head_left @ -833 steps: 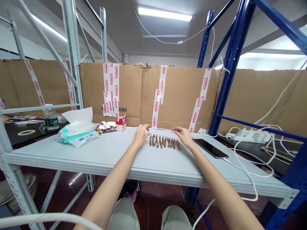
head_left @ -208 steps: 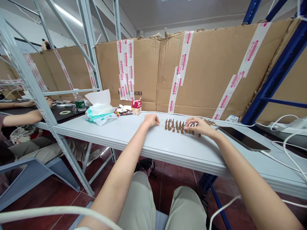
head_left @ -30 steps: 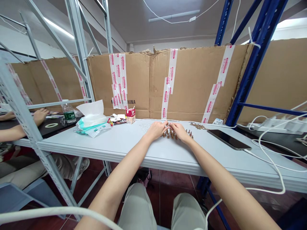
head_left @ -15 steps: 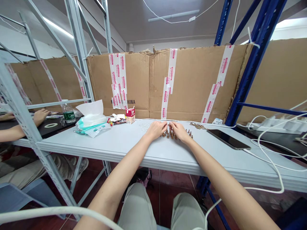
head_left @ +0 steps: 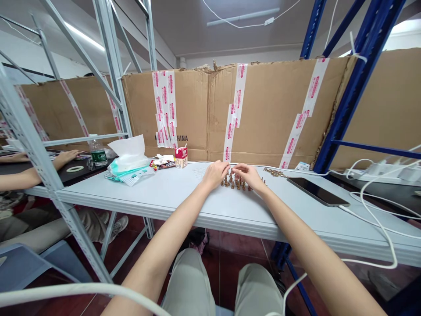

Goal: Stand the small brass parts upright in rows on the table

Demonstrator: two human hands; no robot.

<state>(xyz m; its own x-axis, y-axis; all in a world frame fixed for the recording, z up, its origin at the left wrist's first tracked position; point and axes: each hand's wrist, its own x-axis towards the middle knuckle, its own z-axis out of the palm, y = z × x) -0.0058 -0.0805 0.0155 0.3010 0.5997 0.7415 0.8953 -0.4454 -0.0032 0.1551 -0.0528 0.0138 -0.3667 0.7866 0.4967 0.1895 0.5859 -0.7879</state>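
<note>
My left hand (head_left: pixel 215 174) is closed, its thumb and fingertips pressed together above the grey table (head_left: pixel 171 193). Just to its right, my right hand (head_left: pixel 250 177) has its thumb and forefinger pinched close to the left fingertips. Whatever the two hands hold is too small and hidden to name. Several small brass-coloured pieces (head_left: pixel 237 184) stand upright in a cluster beneath and between the hands. Left of my left hand lie tiny clear bits (head_left: pixel 198 172). A loose pile of small brass-coloured parts (head_left: pixel 275 173) rests behind my right hand.
A phone (head_left: pixel 317 191) with a white cable lies at right, near a power strip (head_left: pixel 378 171). A tissue pack (head_left: pixel 128 162), wrappers (head_left: pixel 163 161) and a drink carton (head_left: pixel 181 157) stand at left. Cardboard (head_left: pixel 263 114) walls the back. Another person's hand (head_left: pixel 67 157) is at far left.
My right hand has drawn slightly away from the left, and its fingers have spread a bit, showing more of the brass-coloured pieces. The camera view has shifted slightly.
</note>
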